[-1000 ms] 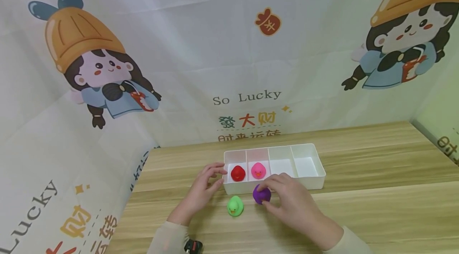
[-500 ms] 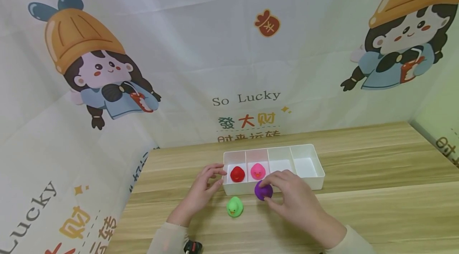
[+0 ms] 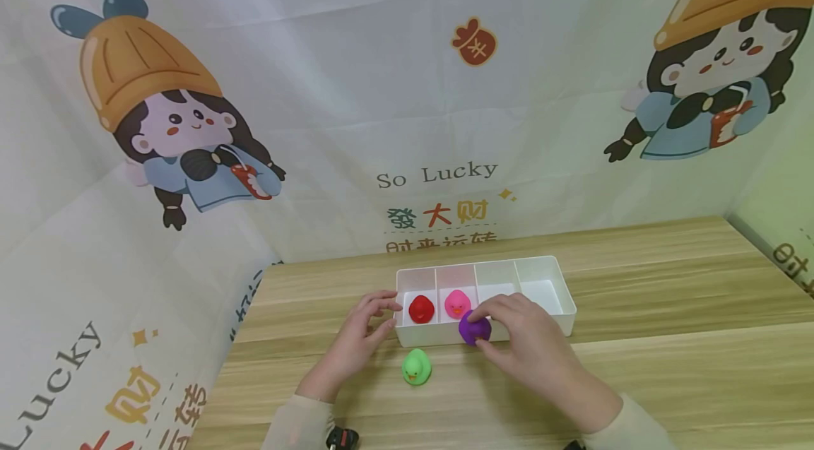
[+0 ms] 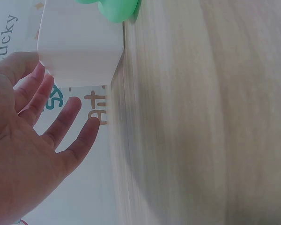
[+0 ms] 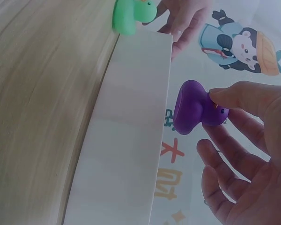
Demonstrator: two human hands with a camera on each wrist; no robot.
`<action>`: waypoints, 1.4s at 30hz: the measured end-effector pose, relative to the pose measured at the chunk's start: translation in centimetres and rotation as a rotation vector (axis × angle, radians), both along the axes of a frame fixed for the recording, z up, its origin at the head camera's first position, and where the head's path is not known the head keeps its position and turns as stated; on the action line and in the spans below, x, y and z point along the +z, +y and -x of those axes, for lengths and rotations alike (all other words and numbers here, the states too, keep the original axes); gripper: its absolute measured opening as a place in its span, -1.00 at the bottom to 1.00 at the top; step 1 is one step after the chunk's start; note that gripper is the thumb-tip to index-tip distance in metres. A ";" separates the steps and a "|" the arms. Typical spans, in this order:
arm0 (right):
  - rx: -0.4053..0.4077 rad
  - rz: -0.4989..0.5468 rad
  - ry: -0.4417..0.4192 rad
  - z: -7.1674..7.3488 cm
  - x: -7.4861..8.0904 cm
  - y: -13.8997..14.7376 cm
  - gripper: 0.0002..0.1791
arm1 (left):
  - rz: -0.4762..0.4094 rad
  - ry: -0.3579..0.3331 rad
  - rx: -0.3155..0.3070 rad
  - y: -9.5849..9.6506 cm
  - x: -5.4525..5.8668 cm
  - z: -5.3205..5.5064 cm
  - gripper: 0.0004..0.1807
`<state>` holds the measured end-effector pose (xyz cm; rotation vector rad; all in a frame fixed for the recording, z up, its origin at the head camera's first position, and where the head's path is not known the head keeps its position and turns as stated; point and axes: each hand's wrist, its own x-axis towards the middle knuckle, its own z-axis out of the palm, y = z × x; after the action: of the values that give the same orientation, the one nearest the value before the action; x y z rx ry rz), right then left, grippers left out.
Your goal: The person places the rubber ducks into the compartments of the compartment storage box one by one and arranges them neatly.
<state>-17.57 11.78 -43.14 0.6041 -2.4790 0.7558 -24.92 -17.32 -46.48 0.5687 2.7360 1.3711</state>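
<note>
Counted: one white box (image 3: 432, 335) with four compartments, two hands, and four toy ducks, one each of red, pink, green and purple. The red duck (image 3: 421, 309) sits in the box's leftmost compartment, the pink duck (image 3: 457, 303) in the second; the green duck (image 3: 416, 366) stands on the table (image 3: 668, 365) just in front of the box's left part. The purple duck (image 3: 473, 329) is held up at the box's front wall, near the divider between second and third compartments; contact with the wall cannot be confirmed. Its base-to-head axis is roughly upright, base down; the thumb partly covers the beak, so exact facing cannot be told. The right hand (image 3: 534, 344) pinches its head, approaching from the box's near right. The left hand (image 3: 356, 337), fingers relaxed and spread, grips nothing beside the box's left end.
</note>
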 end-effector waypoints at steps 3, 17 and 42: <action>-0.011 -0.001 -0.014 0.1 0.1 0.2 -0.62 | 0.001 0.002 0.004 0.0 0.0 0.0 -0.81; -0.043 0.014 -0.021 0.7 0.3 1.1 -0.63 | -0.006 0.004 -0.003 0.0 -0.2 0.1 -0.82; -0.079 0.016 -0.018 2.5 -0.2 2.6 -0.65 | -0.006 -0.009 0.002 -0.1 0.0 0.0 -0.80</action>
<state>-20.10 14.38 -43.31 0.4928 -2.4949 0.7529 -24.91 -17.39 -46.45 0.5593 2.7273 1.3787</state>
